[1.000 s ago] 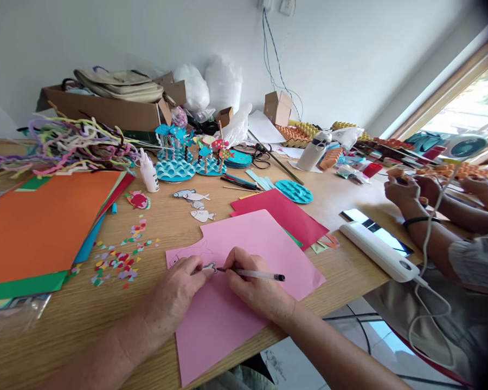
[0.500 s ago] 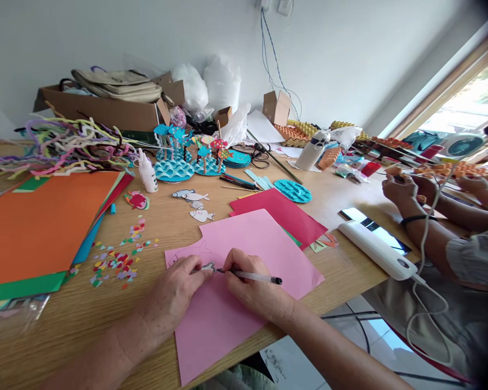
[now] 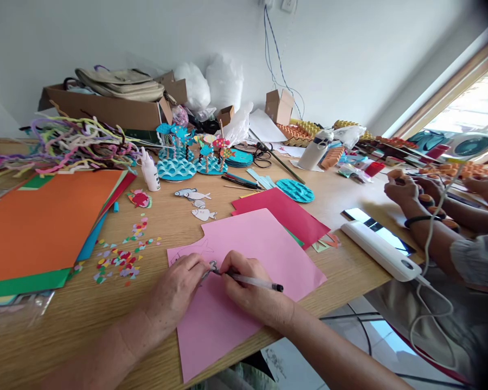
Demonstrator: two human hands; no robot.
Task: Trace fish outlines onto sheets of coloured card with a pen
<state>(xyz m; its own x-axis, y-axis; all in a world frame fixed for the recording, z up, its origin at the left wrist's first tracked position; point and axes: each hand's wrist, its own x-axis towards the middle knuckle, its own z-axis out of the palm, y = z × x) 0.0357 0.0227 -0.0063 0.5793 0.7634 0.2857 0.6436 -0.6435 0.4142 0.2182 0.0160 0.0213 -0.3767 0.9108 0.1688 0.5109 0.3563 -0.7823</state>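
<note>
A pink sheet (image 3: 264,244) lies on the wooden table, with a pencil-like fish outline (image 3: 201,248) at its upper left. My right hand (image 3: 254,287) is closed round a pen (image 3: 260,282), its tip at a small grey-and-white paper cutout (image 3: 213,266). On the cutout's left side, my left hand (image 3: 179,287) holds it against the sheet with fingers together, covering part of it. White paper fish (image 3: 204,214) lie beyond the sheet, near a red paper fish (image 3: 140,199). A red sheet (image 3: 284,214) is partly under the pink one.
Orange paper (image 3: 49,222) and confetti (image 3: 120,260) are on the left, a glue bottle (image 3: 150,172) behind. Blue wave models (image 3: 177,169) stand farther back. On the right are a white device (image 3: 380,252), a cable and another person's hands (image 3: 406,192).
My left fingers and the small cutout have shifted slightly; the cutout now looks more tilted. The pen remains in my right hand. The whole view has moved a little.
</note>
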